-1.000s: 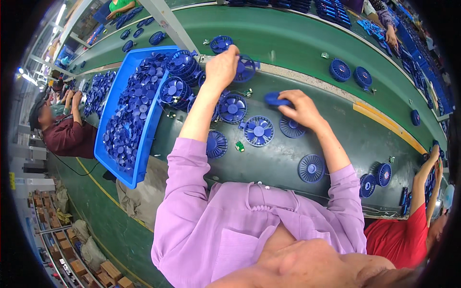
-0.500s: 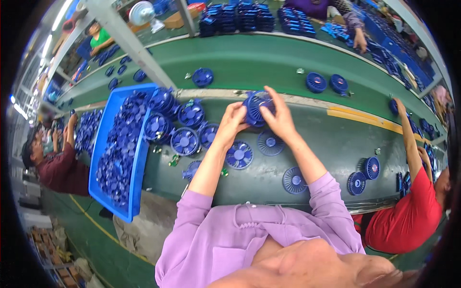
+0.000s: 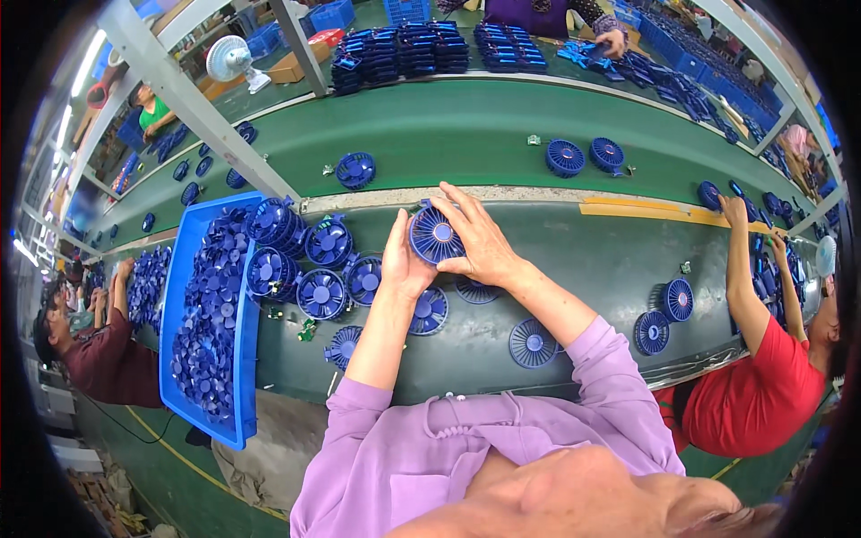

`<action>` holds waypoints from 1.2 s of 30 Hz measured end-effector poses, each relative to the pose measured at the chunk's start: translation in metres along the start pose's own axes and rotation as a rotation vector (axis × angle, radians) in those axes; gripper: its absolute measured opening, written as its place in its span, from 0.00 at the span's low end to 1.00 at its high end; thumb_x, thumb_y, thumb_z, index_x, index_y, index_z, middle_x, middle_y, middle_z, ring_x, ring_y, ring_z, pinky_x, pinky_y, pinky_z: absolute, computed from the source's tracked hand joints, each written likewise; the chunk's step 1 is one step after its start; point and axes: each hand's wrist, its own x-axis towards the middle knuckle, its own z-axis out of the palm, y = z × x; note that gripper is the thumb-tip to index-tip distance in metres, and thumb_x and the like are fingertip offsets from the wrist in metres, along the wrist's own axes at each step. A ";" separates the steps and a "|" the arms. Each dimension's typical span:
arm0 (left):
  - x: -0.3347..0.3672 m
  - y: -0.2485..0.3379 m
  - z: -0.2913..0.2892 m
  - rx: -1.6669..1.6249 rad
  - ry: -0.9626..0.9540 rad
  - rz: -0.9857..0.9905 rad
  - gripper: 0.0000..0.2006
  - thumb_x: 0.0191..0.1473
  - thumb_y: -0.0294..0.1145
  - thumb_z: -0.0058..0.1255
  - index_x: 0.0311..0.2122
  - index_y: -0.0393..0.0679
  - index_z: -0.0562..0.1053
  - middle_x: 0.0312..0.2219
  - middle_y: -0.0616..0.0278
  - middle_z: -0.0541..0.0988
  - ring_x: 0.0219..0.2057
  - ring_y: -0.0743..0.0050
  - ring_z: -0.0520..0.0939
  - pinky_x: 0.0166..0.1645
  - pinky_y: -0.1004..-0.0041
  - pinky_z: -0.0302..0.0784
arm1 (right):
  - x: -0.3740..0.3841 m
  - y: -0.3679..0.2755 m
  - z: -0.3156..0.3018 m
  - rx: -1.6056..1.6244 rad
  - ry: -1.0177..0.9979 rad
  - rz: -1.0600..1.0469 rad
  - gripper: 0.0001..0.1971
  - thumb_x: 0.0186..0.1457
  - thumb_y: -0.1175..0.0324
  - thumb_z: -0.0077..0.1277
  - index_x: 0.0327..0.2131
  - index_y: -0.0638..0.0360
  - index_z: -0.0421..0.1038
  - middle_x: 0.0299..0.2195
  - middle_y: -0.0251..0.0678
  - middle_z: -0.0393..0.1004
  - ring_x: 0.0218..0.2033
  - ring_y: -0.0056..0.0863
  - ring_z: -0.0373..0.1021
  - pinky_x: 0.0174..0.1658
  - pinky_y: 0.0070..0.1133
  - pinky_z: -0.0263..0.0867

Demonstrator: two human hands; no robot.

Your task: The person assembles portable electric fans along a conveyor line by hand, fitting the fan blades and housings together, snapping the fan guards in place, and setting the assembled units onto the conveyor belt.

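Note:
Between my two hands is a blue round fan head [image 3: 437, 235], its slatted grille facing up. My left hand [image 3: 404, 262] cups it from the left and below, fingers largely hidden behind it. My right hand [image 3: 485, 244] presses on its right side, thumb along the lower rim and fingers across the upper rim. Beneath my wrists lie an open fan head with blades [image 3: 430, 312] and a partly covered loose grille [image 3: 476, 290]. Another loose grille [image 3: 533, 343] lies by my right forearm. Several open fan heads [image 3: 321, 294] are grouped left of my left hand.
A blue bin [image 3: 244, 386] full of fan blades [image 3: 208, 305] stands at the left. Small green circuit boards [image 3: 307, 330] lie beside it. Beyond my bench runs a green conveyor [image 3: 430, 134] carrying fan heads [image 3: 565, 157]. A red-sleeved co-worker [image 3: 758, 394] reaches in at the right.
My view has shifted, so the bench appears further left and lower. My right hand has turned flatter around the fan head, whose grille now faces up more fully.

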 end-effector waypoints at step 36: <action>0.065 0.000 -0.001 1.338 0.220 0.815 0.22 0.59 0.43 0.44 0.51 0.36 0.64 0.44 0.41 0.72 0.49 0.44 0.71 0.53 0.57 0.65 | 0.042 0.052 0.028 0.652 0.161 0.473 0.28 0.62 0.53 0.41 0.59 0.62 0.56 0.54 0.43 0.63 0.56 0.32 0.60 0.59 0.25 0.53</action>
